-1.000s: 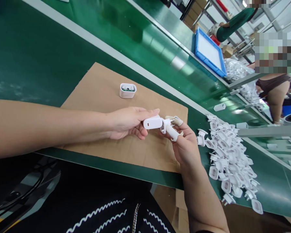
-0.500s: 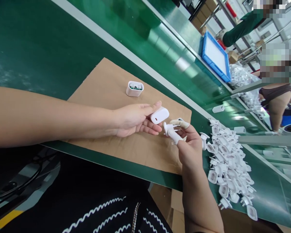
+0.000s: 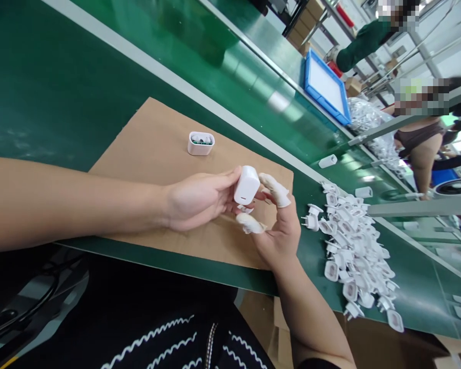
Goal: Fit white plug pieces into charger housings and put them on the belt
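My left hand pinches a white charger housing between thumb and fingers. A small dark slot shows near the housing's lower end. My right hand is close against it, with pale finger cots on thumb and forefinger. The forefinger stands away from the housing. The thumb and the inner fingers close on a white plug cap, mostly hidden under the housing; whether the two parts are joined I cannot tell. Behind my hands, another white housing stands upright on the cardboard sheet, its open top showing a circuit board.
At right, a heap of white plug caps covers part of the green bench. Loose white housings lie beyond it. A metal bar crosses there. Farther back are a blue tray, clear plastic bags and other people.
My right hand has brought the plug cap to the underside of the housing, and its forefinger has spread. The housing in my left hand has turned more upright. The camera view has shifted slightly.
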Action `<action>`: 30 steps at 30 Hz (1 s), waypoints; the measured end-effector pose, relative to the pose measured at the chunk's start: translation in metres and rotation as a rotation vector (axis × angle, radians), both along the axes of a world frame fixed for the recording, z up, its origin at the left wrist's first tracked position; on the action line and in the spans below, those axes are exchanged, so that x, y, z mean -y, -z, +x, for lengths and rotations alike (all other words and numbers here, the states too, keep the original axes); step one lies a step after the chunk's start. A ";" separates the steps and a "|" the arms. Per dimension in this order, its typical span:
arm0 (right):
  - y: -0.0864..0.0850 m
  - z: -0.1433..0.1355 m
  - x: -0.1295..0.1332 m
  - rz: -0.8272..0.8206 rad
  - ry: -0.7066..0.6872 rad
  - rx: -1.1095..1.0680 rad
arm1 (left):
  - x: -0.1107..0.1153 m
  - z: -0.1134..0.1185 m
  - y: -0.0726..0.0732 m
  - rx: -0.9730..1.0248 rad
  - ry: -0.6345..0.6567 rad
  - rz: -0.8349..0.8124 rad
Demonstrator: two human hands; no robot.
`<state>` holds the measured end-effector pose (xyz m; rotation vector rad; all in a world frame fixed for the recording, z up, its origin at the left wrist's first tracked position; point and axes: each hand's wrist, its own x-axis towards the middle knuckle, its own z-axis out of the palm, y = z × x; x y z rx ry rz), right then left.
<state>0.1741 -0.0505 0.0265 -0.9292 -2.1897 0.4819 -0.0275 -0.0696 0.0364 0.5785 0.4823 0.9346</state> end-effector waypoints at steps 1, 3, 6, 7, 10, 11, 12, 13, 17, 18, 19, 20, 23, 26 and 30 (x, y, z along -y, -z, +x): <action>0.001 -0.001 0.000 0.037 -0.004 0.003 | 0.002 0.002 0.001 0.005 0.021 0.006; 0.004 -0.001 0.000 0.105 -0.001 -0.018 | 0.006 0.007 0.004 0.022 0.059 0.014; 0.006 -0.001 0.000 0.163 0.031 -0.029 | 0.007 0.010 0.007 0.055 0.094 0.019; 0.006 -0.001 -0.001 0.168 0.046 -0.018 | 0.007 0.010 0.008 0.063 0.096 0.016; 0.005 -0.001 -0.001 0.178 0.076 0.013 | 0.007 0.010 0.010 0.077 0.094 0.003; 0.005 -0.002 -0.001 0.184 0.078 0.016 | 0.007 0.010 0.011 0.079 0.097 -0.002; 0.004 -0.002 -0.001 0.193 0.077 0.018 | 0.007 0.010 0.011 0.081 0.101 -0.007; 0.004 -0.002 -0.001 0.202 0.075 0.017 | 0.007 0.009 0.012 0.083 0.106 -0.012; 0.003 -0.002 -0.001 0.219 0.049 0.006 | 0.007 0.009 0.013 0.098 0.129 -0.026; 0.003 -0.002 -0.001 0.218 0.045 0.004 | 0.006 0.009 0.012 0.101 0.135 -0.029; 0.002 -0.003 0.000 0.215 0.044 0.003 | 0.006 0.008 0.012 0.102 0.141 -0.033; 0.002 -0.003 0.000 0.209 0.045 0.004 | 0.006 0.008 0.012 0.102 0.148 -0.037; 0.002 -0.003 0.001 0.178 0.048 -0.001 | 0.006 0.007 0.011 0.115 0.167 -0.041; 0.003 -0.003 0.001 0.159 0.045 -0.006 | 0.006 0.007 0.011 0.143 0.162 -0.046; 0.002 -0.003 0.001 0.176 0.044 -0.010 | 0.006 0.008 0.009 0.146 0.131 -0.056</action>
